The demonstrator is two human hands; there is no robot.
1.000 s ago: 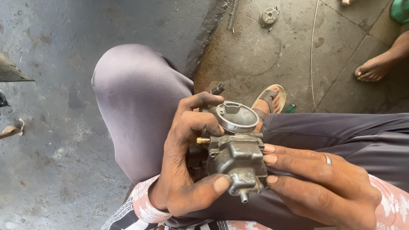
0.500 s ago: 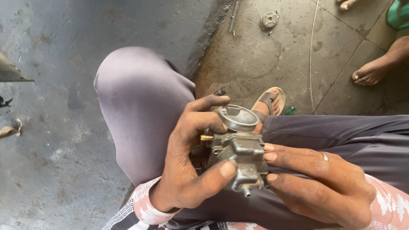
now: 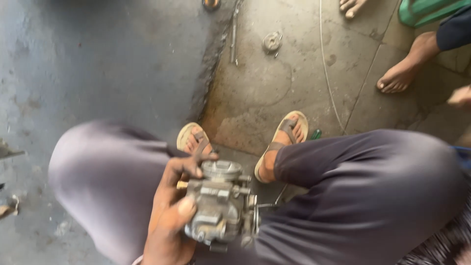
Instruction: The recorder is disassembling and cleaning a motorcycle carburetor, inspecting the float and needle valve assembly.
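The left hand (image 3: 169,216) alone grips the grey metal carburetor (image 3: 221,206) above the lap, fingers clamped around its body. The right hand is out of view. It looks assembled, its top cap seated.

I see a dull grey metal carburetor (image 3: 223,208) against grey-purple trousers (image 3: 373,196). My sandals (image 3: 287,137) are tan with brown straps. The concrete floor (image 3: 122,64) runs blue-grey, stained brownish (oil, maybe) rightward. A green object (image 3: 427,11) sits top right.
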